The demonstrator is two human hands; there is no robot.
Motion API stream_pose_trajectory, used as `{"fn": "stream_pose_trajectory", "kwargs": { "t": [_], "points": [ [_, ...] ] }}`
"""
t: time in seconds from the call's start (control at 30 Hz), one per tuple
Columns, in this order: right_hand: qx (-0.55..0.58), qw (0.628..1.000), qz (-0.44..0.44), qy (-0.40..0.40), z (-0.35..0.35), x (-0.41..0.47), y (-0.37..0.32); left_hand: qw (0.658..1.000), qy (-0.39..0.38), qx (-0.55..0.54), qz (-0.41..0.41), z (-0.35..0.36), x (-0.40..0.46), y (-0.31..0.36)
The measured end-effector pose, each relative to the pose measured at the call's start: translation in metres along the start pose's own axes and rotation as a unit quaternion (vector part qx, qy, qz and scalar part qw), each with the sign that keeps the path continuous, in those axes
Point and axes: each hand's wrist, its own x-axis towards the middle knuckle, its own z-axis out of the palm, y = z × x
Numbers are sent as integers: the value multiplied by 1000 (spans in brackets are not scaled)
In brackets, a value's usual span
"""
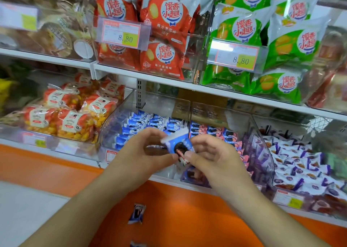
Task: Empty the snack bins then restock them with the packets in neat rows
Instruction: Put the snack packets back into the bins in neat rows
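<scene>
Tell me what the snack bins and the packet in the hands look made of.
Snack bin: clear hard plastic, likely acrylic; glossy, and the packets show through its curved wall. Blue packet: thin printed plastic film, slightly shiny, with crimped ends.

Open-topped bin [120, 115] under low shelf [206, 89]
</scene>
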Motion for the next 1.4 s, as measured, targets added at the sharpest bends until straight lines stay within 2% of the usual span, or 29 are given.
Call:
{"fn": "stream_pose_trajectory", "kwargs": {
  "t": [0.1,0.17,0.3,0.43,0.57,0.77,0.87,1.07,1.17,1.4],
  "points": [
    [-96,995,-20,-24,2,3,8,989,-53,121,64,-5,1,2],
    [-107,994,-17,-26,4,6,13,971,-70,208,96,-8,4,0],
    [-108,994,-25,-17,-1,21,13,939,14,330,91,-18,21,-5],
    [-239,970,-35,-15,-11,40,11,935,79,334,83,-28,61,-16],
    [-238,970,-19,-40,-13,54,21,944,46,323,42,-14,105,-34],
    [-270,960,-36,-57,-12,61,38,894,-44,442,57,1,133,-71],
    [-311,947,-61,-61,-12,65,44,871,-51,484,69,2,142,-74],
    [-306,947,-75,-58,-12,68,52,828,-72,549,92,1,154,-78],
    [-308,947,-75,-54,-11,66,53,792,-100,594,102,2,157,-78],
    [-308,947,-77,-48,-9,64,53,795,-60,584,152,5,156,-80]
  ]
}}
